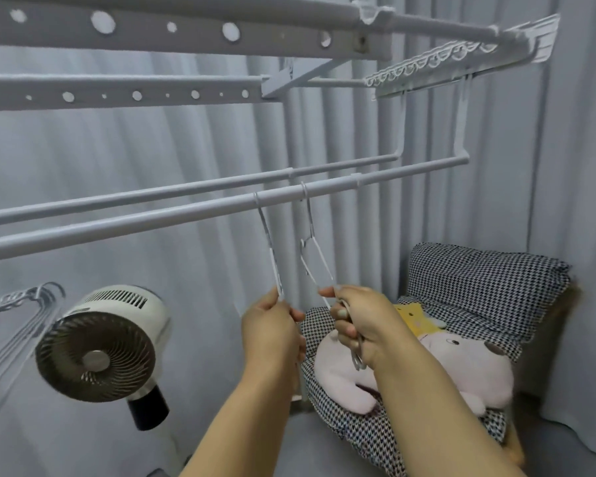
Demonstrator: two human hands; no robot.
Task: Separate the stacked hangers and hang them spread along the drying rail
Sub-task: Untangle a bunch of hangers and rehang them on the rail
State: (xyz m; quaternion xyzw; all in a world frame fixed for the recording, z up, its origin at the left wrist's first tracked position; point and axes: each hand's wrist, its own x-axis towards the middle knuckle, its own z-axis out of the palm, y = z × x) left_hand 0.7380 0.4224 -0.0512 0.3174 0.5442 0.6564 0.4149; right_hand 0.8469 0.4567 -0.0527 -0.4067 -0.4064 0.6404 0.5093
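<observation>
Two thin white hangers hook over the near drying rail (172, 220), a hand's width apart. My left hand (272, 330) grips the lower part of the left hanger (270, 251). My right hand (360, 321) is closed on the bottom of the right hanger (312, 235), and I cannot tell whether it holds one hanger or more. A stack of white hangers (18, 306) hangs bunched together at the far left, its hooks crowded in one spot.
A second rail (186, 191) runs parallel just behind the near one. Perforated rack bars (124, 92) sit overhead. A white fan (100, 346) stands lower left. Checked cushions (475, 284) and a pink plush toy (410, 373) lie lower right. Grey curtains surround everything.
</observation>
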